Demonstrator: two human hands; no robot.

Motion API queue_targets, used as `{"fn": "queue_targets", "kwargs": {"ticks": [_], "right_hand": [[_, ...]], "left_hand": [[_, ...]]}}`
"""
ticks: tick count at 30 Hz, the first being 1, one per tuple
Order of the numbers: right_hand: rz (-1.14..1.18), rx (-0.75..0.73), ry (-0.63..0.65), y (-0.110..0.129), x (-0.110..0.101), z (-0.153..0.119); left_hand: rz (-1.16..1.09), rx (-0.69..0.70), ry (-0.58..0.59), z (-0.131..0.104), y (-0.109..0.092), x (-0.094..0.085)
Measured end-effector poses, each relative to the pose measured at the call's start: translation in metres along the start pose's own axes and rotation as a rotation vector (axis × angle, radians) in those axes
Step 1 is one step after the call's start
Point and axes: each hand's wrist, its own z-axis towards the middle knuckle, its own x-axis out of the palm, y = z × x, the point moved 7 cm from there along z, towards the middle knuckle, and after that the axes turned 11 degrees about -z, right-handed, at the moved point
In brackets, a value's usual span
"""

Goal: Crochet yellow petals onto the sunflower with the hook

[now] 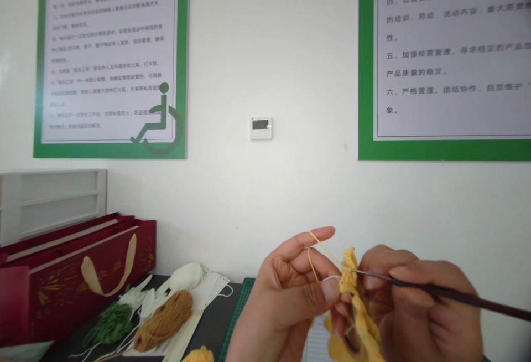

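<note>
My left hand [292, 295] pinches the top of a yellow crochet piece [360, 317] between thumb and fingers. Yellow yarn [326, 247] runs over its raised index finger down to the stitches, and a short white strand shows by the thumb. In my right hand [431, 301] is a crochet hook [452, 294] with a dark handle, held like a pen. The hook's metal tip meets the yellow stitches near their upper end. Lower down, the crochet piece hangs between both hands, partly hidden by the right fingers.
Brown yarn [166, 317], green yarn [110, 323] and white yarn [186, 276] lie on the dark table at left. Beside them stand dark red gift bags [95, 268]. A green cutting mat [238, 312] and a yellow bundle [199, 355] are near my left hand.
</note>
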Motion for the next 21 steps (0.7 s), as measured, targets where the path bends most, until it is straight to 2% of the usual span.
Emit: {"fn": "queue_targets", "kwargs": {"ticks": [3,6,8,10,12,14,18,19,21], "right_hand": [[0.168,0.172,0.000,-0.009,-0.001,0.001],[0.270,0.348,0.139,-0.020,0.010,-0.001],[0.287,0.383,0.211,-0.022,0.017,-0.003],[0.235,0.366,0.216,-0.022,0.020,-0.003],[0.124,0.306,0.225,-0.021,0.019,-0.001],[-0.042,0.166,0.254,-0.014,0.014,0.002],[-0.490,-0.381,0.278,0.011,0.004,0.001],[-0.566,-0.455,0.260,0.014,0.003,-0.001],[-0.521,-0.475,0.064,0.018,-0.006,0.000]], "left_hand": [[0.023,0.021,-0.012,-0.003,-0.006,0.000],[0.082,0.097,-0.031,-0.004,-0.011,-0.001],[0.142,0.176,-0.059,-0.004,-0.015,-0.002],[0.194,0.242,-0.085,-0.005,-0.017,-0.003],[0.222,0.272,-0.091,-0.007,-0.017,-0.003],[0.234,0.278,-0.081,-0.008,-0.014,-0.001],[0.237,0.292,-0.099,-0.008,-0.011,-0.001],[0.224,0.279,-0.103,-0.007,-0.010,-0.002],[0.175,0.199,-0.083,-0.005,-0.005,-0.002]]}}
